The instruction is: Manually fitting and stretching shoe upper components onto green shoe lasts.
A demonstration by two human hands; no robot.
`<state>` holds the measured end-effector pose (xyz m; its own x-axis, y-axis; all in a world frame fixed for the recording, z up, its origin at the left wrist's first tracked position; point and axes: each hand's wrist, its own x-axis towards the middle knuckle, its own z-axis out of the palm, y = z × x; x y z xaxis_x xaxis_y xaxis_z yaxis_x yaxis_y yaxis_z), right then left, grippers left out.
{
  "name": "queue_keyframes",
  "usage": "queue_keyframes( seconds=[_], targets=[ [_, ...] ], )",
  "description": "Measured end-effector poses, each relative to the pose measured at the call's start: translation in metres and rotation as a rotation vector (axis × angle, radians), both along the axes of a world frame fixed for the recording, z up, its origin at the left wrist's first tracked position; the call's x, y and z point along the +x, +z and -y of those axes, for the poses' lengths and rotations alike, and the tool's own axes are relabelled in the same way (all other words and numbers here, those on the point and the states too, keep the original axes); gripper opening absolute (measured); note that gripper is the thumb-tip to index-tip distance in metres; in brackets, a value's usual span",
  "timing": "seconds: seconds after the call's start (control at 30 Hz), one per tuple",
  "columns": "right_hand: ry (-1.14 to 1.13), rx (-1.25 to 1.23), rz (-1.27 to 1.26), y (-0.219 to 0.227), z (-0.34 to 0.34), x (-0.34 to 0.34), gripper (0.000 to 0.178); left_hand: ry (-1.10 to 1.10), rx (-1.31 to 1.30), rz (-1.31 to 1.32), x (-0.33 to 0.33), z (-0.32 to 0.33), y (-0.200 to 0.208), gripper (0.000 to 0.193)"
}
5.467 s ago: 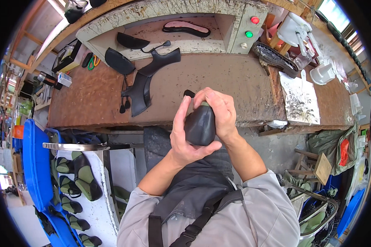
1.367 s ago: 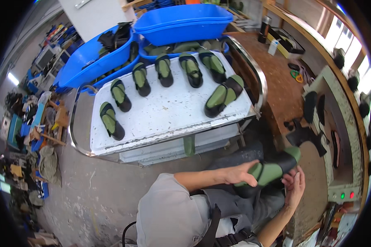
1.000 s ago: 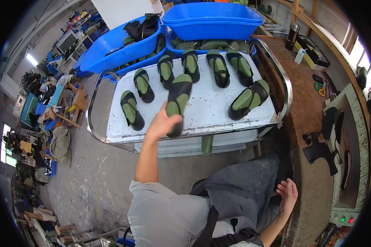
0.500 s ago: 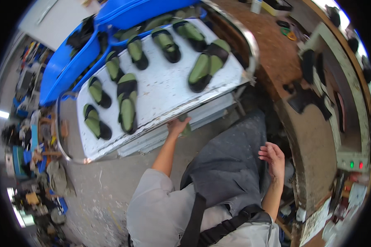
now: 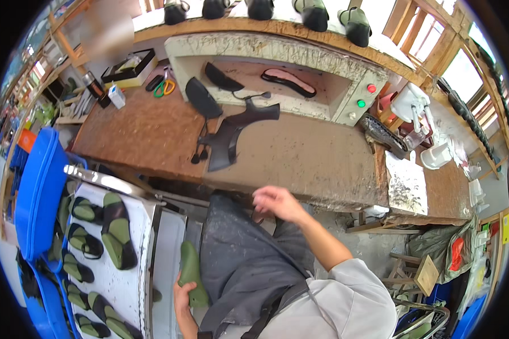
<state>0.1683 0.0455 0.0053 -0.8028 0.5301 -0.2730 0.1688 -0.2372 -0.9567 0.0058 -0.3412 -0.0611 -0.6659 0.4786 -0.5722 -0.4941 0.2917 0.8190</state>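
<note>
Low beside the apron, my left hand (image 5: 185,294) is closed round the lower part of a green shoe last (image 5: 190,268), which stands upright along my thigh. My right hand (image 5: 277,203) hangs in front of the workbench's front edge, slightly blurred, its fingers loosely apart and nothing visible in them. Beyond it on the bench lies a dark shoe upper (image 5: 227,141), spread flat, with thin straps or cords. Left of me, a white-topped cart (image 5: 138,243) carries several green lasts with dark uppers, among them a larger one (image 5: 117,231).
A pale box-like unit (image 5: 359,79) with a red and a green button stands at the back, a pink-lined sole (image 5: 288,82) inside. Scissors (image 5: 165,87) lie back left. Blue tubs (image 5: 37,198) flank the cart. Stained paper (image 5: 406,183) covers the bench's right side.
My view has swung right, from the cart to the workbench. The last in my left hand has come up from beside the cart's edge. My right hand has moved out toward the bench.
</note>
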Motion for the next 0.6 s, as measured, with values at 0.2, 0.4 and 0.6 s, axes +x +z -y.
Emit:
queue_keyframes(
  seconds=[0.2,0.4,0.6],
  targets=[
    [-0.403,0.584,-0.047,0.032,-0.152,-0.039,0.021,-0.272,0.704,0.064,-0.006,-0.121,0.073,0.089],
    [-0.724,1.112,0.290,0.008,-0.333,-0.063,0.025,-0.608,1.093,0.845,-0.009,-0.278,0.115,0.101],
    [-0.447,1.377,0.671,-0.013,-0.405,-0.072,0.033,-0.623,1.041,1.080,0.004,-0.355,0.080,0.096]
  ],
)
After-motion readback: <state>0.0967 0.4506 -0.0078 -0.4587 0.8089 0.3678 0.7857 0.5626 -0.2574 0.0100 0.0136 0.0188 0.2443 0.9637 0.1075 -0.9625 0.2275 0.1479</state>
